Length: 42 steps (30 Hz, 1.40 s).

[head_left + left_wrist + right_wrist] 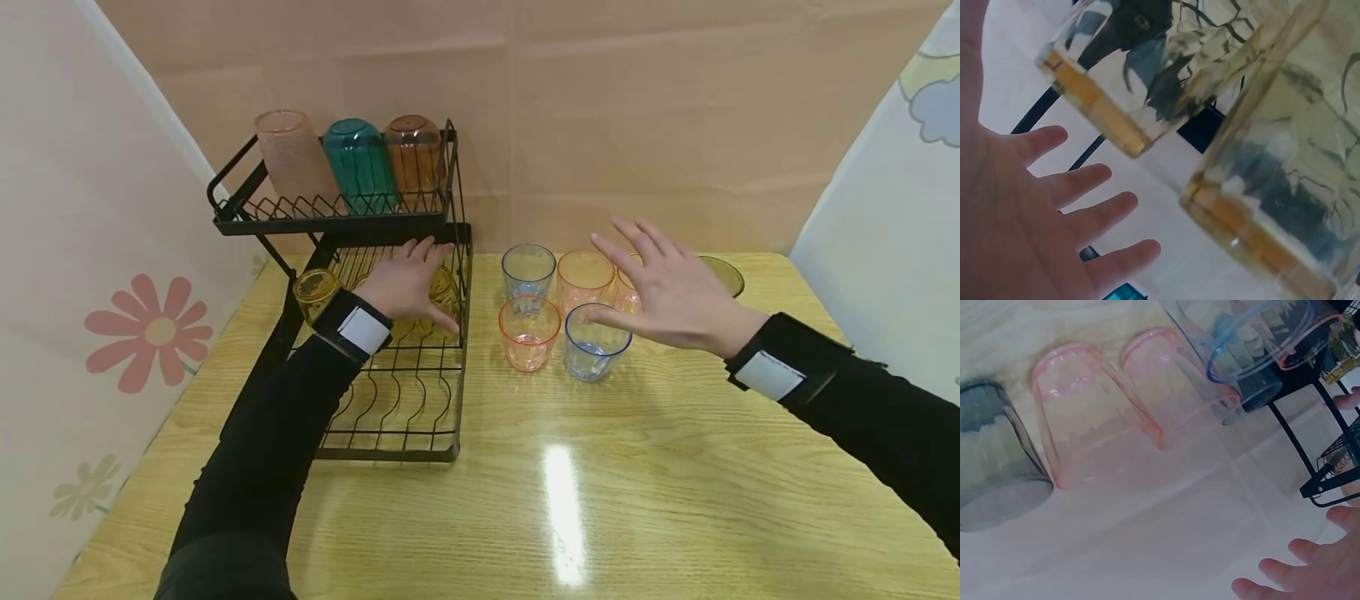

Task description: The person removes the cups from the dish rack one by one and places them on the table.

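Observation:
My left hand [405, 283] reaches over the lower tier of a black wire dish rack [390, 454], fingers spread. Around it stand yellow glasses, one on the left [315, 287] and another on the right [444, 287]; the hand covers part of them. In the left wrist view, two amber glasses [1260, 231] are beside its straight fingers, apart from them. My right hand [671, 292] hovers over the table, fingers spread and holding nothing. Just left of it are a blue-rimmed glass [592, 358] and a red-rimmed glass [528, 346]. Pink glasses [1079, 425] appear in the right wrist view.
Upside-down pink [300, 162], teal [360, 167] and brown [415, 158] glasses stand on the upper tier. Behind the front pair are a blue glass [528, 267] and orange-pink glasses [585, 275]. An olive-rimmed glass [726, 273] is partly behind the right hand.

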Motion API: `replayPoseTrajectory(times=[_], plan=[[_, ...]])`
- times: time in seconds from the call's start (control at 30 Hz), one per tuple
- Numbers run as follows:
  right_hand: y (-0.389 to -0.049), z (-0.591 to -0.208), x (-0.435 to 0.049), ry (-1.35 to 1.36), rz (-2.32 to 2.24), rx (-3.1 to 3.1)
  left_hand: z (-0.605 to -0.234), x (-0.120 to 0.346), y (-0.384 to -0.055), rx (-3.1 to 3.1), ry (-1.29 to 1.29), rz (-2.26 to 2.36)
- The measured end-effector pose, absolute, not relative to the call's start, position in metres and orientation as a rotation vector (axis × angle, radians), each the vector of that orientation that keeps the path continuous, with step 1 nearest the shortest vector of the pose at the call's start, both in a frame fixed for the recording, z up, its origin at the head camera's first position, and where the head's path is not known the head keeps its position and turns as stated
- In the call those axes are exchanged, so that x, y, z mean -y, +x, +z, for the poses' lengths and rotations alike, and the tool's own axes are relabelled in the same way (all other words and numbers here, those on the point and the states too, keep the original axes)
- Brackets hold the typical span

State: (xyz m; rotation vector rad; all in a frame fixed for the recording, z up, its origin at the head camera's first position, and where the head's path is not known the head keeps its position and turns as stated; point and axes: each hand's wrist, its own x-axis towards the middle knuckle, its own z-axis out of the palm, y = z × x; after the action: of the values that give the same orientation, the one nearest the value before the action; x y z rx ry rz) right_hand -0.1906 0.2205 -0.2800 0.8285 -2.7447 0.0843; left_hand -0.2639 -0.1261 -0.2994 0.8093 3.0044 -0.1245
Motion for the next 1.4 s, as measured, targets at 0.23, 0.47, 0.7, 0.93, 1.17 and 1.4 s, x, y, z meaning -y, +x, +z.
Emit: replayPoseTrajectory(times=[0.23, 0.47, 0.7, 0.93, 1.17, 1.4], plan=[[-0.187, -0.262, -0.212, 0.880, 0.072, 2.677, -0.303, 0.122, -0.268, -2.923, 0.774, -0.131], [-0.182, -0.255, -0.199, 0.910, 0.069, 2.703, -0.311, 0.121, -0.273, -2.832, 0.733, -0.024], [-0.183, -0.265, -0.182, 0.983, 0.026, 2.721, -0.317, 0.121, -0.275, -2.848, 0.748, 0.040], [-0.185, -0.274, -0.162, 1.038, -0.038, 2.714, -0.320, 0.121, -0.277, -2.885, 0.807, 0.015], [-0.186, -0.279, -0.144, 1.113, -0.029, 2.707, -0.318, 0.122, -0.277, -2.901, 0.887, -0.024], [-0.185, -0.284, -0.133, 1.165, -0.022, 2.710, -0.301, 0.124, -0.272, -2.967, 0.942, 0.012]])
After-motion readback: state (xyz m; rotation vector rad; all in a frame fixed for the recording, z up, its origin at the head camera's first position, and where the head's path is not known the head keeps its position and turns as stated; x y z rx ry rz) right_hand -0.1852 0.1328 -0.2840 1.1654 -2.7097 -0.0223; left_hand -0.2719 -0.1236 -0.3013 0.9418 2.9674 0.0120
